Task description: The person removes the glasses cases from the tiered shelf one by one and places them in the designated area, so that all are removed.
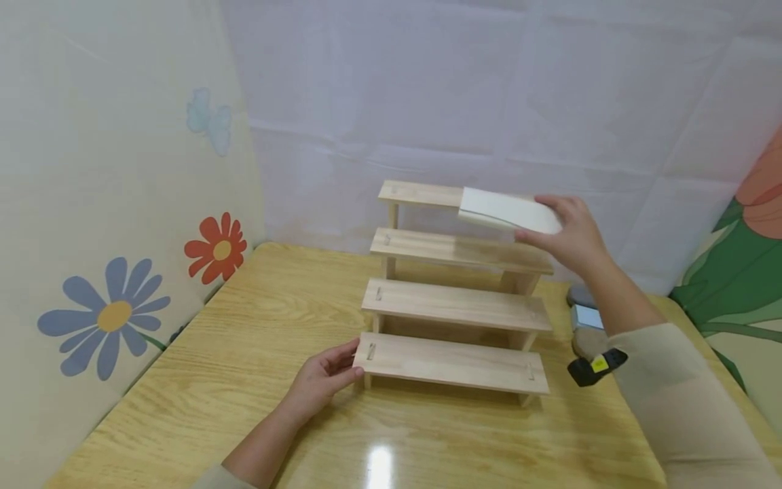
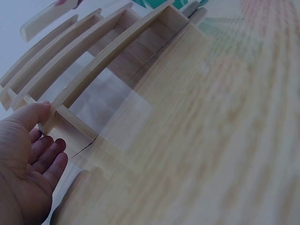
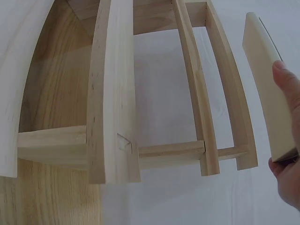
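A pale wooden stand [image 1: 452, 360] with several stepped tiers sits on the table. At the left end of its lowest tier, my left hand [image 1: 318, 384] grips the board, thumb at the front corner. In the left wrist view, the other fingers [image 2: 49, 157] curl loosely beside the end support. My right hand [image 1: 577, 234] holds a long, flat white box [image 1: 510, 207] by its right end, thumb below and fingers above. The box is raised near the top tier and overlaps its right part in the head view. A thin seam runs along the box [image 3: 265, 79] in the right wrist view.
Right of the stand, partly behind my right arm, lie a dark grey rounded item [image 1: 580, 295], a small light-blue box [image 1: 588, 316] and a brownish rounded item [image 1: 589, 343]. A white sheet [image 1: 391, 81] hangs behind the wooden table [image 1: 244, 339]; flower-printed panels flank it.
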A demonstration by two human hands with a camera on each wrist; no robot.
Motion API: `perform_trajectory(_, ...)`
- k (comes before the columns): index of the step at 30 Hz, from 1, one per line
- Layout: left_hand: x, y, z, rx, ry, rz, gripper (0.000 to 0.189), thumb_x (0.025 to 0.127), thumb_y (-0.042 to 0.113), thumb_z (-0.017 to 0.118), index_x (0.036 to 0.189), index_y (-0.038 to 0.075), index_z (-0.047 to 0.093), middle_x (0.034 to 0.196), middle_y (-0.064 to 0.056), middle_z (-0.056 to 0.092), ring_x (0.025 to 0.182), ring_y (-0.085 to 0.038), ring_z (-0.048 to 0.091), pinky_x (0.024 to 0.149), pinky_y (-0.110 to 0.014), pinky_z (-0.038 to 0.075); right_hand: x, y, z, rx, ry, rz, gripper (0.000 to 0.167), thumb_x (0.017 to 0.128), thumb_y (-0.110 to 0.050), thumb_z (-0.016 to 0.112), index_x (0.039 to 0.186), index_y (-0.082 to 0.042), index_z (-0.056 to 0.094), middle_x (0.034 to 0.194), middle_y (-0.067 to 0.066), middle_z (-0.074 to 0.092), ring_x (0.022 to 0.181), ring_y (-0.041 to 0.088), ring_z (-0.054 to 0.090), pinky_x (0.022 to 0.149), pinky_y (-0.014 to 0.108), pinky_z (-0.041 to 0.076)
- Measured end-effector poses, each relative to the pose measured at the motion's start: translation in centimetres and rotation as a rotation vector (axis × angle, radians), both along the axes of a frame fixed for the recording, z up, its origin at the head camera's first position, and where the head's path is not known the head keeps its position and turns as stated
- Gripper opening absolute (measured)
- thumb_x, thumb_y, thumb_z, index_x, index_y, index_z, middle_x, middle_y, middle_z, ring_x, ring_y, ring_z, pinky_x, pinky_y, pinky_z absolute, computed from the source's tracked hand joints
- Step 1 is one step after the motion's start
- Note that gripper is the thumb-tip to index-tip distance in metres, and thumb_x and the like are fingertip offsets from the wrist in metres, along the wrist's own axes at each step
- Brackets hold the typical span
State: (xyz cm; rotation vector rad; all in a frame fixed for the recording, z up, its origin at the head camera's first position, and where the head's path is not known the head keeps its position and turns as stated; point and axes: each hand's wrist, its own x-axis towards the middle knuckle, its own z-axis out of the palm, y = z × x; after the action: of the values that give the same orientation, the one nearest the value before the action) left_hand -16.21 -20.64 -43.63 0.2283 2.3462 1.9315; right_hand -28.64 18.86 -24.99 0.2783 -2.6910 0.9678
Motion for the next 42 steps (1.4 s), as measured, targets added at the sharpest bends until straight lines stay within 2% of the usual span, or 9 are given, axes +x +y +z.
perform_trajectory(5, 0.0, 0.0, 0.0, 0.003, 0.0, -0.004, 0.059, 0.091, 0.011, 0.069, 0.141, -0.008, 0.044, 0.135, -0.029, 0.055, 0.121, -0.037, 0.059, 0.098, -0.026, 0.052, 0.6, 0.9, -0.2, 0.004, -0.013, -0.004, 0.088, 0.079, -0.05, 0.079, 0.149, -0.014, 0.041, 0.15, 0.022, 0.035, 0.132, 0.042, 0.035, 0.104, 0.062, 0.034)
perform_trajectory(15, 0.0, 0.1, 0.1, 0.004, -0.003, -0.003, 0.059, 0.091, 0.011, 0.068, 0.142, -0.007, 0.043, 0.136, -0.028, 0.055, 0.121, -0.035, 0.059, 0.098, -0.026, 0.052, 1.6, 2.3, -1.0, -0.002, 0.007, -0.044, 0.084, 0.081, -0.043, 0.079, 0.15, -0.013, 0.041, 0.145, 0.024, 0.037, 0.128, 0.043, 0.037, 0.101, 0.06, 0.035)
perform_trajectory(29, -0.4, 0.1, -0.4, -0.014, -0.019, 0.016, 0.06, 0.089, 0.012, 0.071, 0.141, -0.005, 0.046, 0.135, -0.026, 0.057, 0.121, -0.035, 0.059, 0.098, -0.027, 0.053, 3.4, 5.4, -2.2, 0.016, -0.012, -0.092, 0.086, 0.083, -0.05, 0.074, 0.152, -0.016, 0.036, 0.152, 0.025, 0.031, 0.131, 0.049, 0.034, 0.097, 0.064, 0.036)
perform_trajectory(42, -0.3, 0.0, -0.1, -0.02, -0.002, -0.006, 0.06, 0.091, 0.012, 0.069, 0.142, -0.006, 0.044, 0.137, -0.027, 0.054, 0.123, -0.036, 0.058, 0.099, -0.025, 0.052, 4.4, 7.1, -3.0, 0.014, -0.042, -0.126, 0.086, 0.086, -0.049, 0.071, 0.153, -0.013, 0.033, 0.15, 0.031, 0.027, 0.127, 0.051, 0.033, 0.09, 0.062, 0.037)
